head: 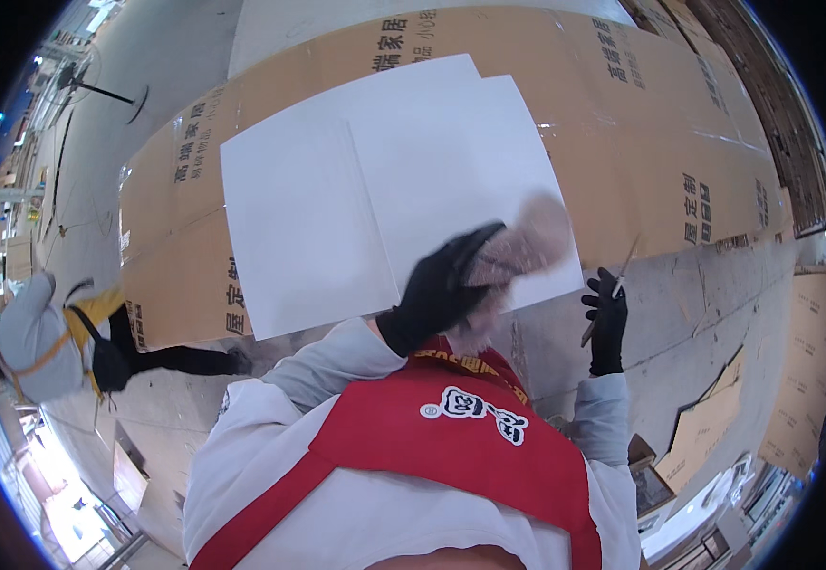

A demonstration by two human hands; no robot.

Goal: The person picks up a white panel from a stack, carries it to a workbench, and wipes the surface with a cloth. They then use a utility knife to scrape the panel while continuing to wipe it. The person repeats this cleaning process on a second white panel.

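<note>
My left hand (441,288), in a black glove, grips a crumpled pinkish-brown cloth (527,242), blurred at its far end. The cloth is over the near right part of smooth white panels (299,228). A thin line runs between the left part and the right part (449,157) of the white surface, and the far edge has a step. My right hand (607,320), also black-gloved, is off the panels' near right corner. It holds a slim pointed tool (627,262) with its tip away from me; its exact kind is unclear.
Printed cardboard (634,142) lies under the white panels. Another person (56,342) is at the left, beside the cardboard. A stand fan (71,77) is at the far left. Cardboard sheets (705,427) lie on the concrete floor (563,356) to the right. My red apron (449,427) hangs in front.
</note>
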